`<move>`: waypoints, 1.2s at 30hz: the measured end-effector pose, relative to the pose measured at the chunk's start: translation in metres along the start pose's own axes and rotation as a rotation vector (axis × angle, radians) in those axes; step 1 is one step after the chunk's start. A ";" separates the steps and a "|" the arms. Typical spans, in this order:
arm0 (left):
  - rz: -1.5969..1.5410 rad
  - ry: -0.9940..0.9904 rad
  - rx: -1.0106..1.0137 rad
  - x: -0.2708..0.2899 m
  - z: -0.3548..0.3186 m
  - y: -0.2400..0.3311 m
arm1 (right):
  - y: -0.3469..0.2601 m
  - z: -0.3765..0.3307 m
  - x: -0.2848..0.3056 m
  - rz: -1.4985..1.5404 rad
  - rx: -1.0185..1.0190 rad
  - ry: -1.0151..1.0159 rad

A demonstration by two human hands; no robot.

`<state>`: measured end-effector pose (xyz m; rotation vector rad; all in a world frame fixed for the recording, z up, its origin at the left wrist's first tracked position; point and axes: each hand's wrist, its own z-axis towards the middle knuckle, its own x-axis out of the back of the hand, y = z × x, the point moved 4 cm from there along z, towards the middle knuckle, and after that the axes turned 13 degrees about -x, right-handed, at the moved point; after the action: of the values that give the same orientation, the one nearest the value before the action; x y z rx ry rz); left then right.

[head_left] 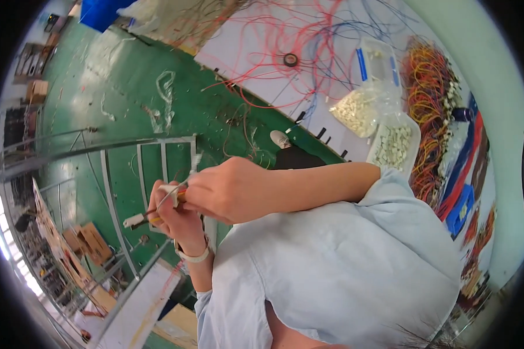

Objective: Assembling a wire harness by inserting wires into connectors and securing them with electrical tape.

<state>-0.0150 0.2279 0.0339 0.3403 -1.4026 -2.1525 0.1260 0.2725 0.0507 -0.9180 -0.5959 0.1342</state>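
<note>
Many red wires (285, 41) strewn over white table (332, 110).

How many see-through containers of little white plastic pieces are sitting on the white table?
3: a clear bag heaped with white pieces, a clear tub just below it, and a lidded clear box above it. Others may lie hidden under the wire bundles.

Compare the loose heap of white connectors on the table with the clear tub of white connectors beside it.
The loose heap lies spread inside a crumpled clear bag, with a ragged outline; the clear tub holds its pieces within straight, rounded-corner walls. The heap sits farther up the white table; the tub sits nearer the person's sleeve. Both hold small white plastic connectors, and neither of the hands touches them.
</note>
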 end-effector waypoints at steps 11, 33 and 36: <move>-0.204 -0.139 0.161 -0.033 -0.007 0.020 | -0.001 -0.012 0.025 0.141 -0.140 0.070; -0.706 0.026 0.759 -0.009 0.000 0.007 | -0.027 0.029 0.022 -0.748 0.541 -0.134; -0.593 0.017 0.734 -0.008 -0.002 0.013 | -0.032 0.030 0.026 -0.807 0.605 -0.178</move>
<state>-0.0034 0.2265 0.0443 1.1628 -2.2639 -1.9323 0.1270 0.2838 0.1006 -0.0400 -0.9812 -0.3226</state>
